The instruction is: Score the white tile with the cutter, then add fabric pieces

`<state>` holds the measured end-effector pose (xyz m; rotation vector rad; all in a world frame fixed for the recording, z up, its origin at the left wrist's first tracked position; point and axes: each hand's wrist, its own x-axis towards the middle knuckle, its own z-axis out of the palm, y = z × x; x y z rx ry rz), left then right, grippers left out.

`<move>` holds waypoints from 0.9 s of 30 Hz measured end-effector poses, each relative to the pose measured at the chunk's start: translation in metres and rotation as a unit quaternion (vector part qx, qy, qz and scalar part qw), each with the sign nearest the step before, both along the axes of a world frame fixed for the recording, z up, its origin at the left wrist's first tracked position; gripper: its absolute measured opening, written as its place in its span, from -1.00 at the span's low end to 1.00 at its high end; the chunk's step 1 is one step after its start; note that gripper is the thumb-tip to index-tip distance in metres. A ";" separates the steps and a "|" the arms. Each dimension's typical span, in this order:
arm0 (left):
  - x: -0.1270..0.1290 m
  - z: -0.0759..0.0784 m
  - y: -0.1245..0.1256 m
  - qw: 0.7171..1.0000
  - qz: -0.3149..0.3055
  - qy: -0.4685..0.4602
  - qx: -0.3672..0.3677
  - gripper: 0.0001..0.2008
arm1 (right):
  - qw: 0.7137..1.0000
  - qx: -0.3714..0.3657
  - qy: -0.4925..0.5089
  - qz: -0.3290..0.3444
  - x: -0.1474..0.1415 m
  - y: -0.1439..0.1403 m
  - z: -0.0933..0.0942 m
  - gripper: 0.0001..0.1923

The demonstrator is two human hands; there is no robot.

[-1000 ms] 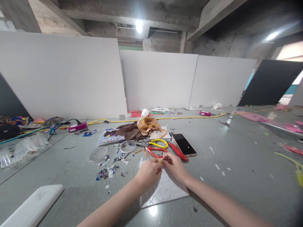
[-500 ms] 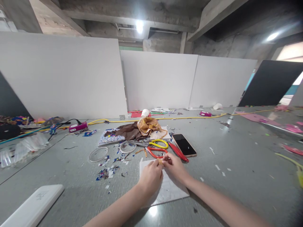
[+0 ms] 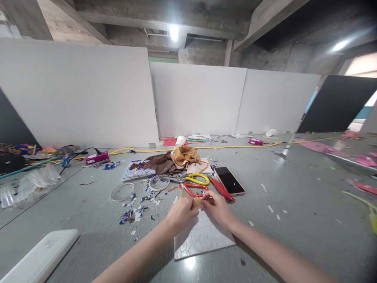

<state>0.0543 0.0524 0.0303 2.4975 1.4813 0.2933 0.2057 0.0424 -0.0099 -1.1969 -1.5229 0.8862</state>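
Note:
My left hand (image 3: 180, 214) and my right hand (image 3: 217, 209) meet over a white sheet (image 3: 206, 237) lying on the grey floor. Between the fingertips of both hands sits a small tan piece (image 3: 198, 202), pinched from each side. Just beyond the hands lie scissors with red handles (image 3: 194, 191) and scissors with yellow handles (image 3: 198, 179). A red comb-like tool (image 3: 221, 189) lies beside a smartphone (image 3: 229, 181) with a dark screen.
Crumpled brown and tan cloth (image 3: 173, 159) and a mosaic board (image 3: 137, 170) sit further back, with two plastic rings (image 3: 122, 192) and coloured scraps (image 3: 134, 212). A white flat device (image 3: 41, 257) lies at bottom left. A yellow cable (image 3: 206, 147) runs before the white partition boards.
My left hand drew back slightly to the left from the right hand, exposing more of the tan piece. The right hand stayed nearly still.

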 end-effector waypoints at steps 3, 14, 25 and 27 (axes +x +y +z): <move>-0.014 0.011 0.016 1.000 0.020 0.014 -0.017 -0.88 | 1.000 0.000 0.007 -0.006 0.000 0.002 -0.003 -0.97; -0.087 0.043 0.043 0.978 0.170 0.090 0.084 -0.67 | 0.999 -0.009 0.050 -0.005 -0.001 -0.002 0.002 -0.91; -0.047 -0.008 -0.021 0.981 -0.021 -0.141 0.134 -0.62 | 0.989 -0.067 0.129 -0.034 -0.005 -0.008 0.019 -0.79; -0.042 -0.018 -0.029 0.963 0.005 -0.257 0.078 -0.70 | 0.986 -0.080 0.145 -0.026 -0.008 -0.011 0.025 -0.78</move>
